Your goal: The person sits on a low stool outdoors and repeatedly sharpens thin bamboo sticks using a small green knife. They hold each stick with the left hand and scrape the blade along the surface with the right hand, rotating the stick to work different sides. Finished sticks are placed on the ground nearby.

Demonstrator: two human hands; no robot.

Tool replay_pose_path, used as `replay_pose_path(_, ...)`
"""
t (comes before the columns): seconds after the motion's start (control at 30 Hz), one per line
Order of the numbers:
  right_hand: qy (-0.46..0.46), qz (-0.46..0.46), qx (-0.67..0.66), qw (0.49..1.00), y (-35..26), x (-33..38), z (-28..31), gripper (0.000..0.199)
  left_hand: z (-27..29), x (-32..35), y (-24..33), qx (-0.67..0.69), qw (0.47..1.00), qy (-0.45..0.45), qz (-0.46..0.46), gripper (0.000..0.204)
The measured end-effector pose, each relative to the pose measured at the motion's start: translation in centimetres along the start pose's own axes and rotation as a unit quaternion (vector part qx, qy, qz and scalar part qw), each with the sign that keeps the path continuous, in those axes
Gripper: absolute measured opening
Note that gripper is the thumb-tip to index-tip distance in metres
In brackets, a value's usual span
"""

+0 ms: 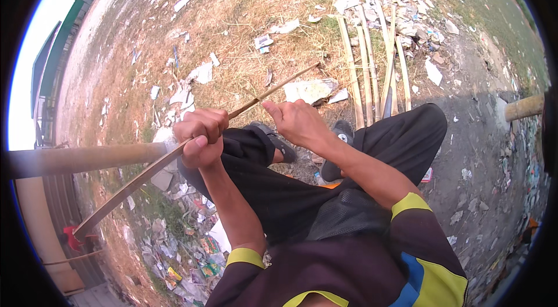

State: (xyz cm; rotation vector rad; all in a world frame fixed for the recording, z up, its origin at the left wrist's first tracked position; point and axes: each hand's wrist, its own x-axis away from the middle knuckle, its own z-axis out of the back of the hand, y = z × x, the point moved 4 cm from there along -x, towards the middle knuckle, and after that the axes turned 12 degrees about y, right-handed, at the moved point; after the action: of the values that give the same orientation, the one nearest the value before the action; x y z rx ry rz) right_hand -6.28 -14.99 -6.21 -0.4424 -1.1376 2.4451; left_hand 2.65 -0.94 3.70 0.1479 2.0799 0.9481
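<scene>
Left grip [202, 137] clamps tight round the long strip [139, 182]; right grip [299, 126] right beside it, hold unclear!

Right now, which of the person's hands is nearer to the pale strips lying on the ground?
Right. The right hand is raised just left of the pale strips; the left hand, closed around a long stick, is farther left of them.

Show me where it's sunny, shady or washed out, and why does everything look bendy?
Head view: dry grass sunlit; head view: ground at the right in shade; head view: sky at upper left washed out white; head view: fisheye lens bows straight edges, with a black rim; head view: strip in left hand looks fairly clear.
</scene>
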Motion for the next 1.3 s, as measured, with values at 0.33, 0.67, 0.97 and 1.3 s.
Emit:
replay_pose_path(0.33, 0.071, 0.071, 0.045, 0.994, 1.5, -0.6, -1.1, 0.061, 0.0, -0.4, 0.0, 0.002, 1.0, -0.013, -0.002, 0.034)
replay_pose_path(0.67, 0.015, -0.017, 0.039, 0.999, 3.2, -2.2, -1.3, 0.072, -0.7, -0.5, 0.2, 0.01, 1.0, -0.011, -0.001, 0.034)
replay_pose_path(0.97, -0.039, -0.089, 0.044, 0.994, 8.0, -4.4, -2.7, 0.077, -0.1, -0.3, 0.1, 0.002, 1.0, -0.003, 0.001, 0.034)
replay_pose_path(1.3, 0.046, -0.062, 0.194, 0.978, 15.7, -5.5, -4.5, 0.067, 2.0, -0.6, -0.3, -0.005, 0.996, 0.086, 0.0, 0.035)
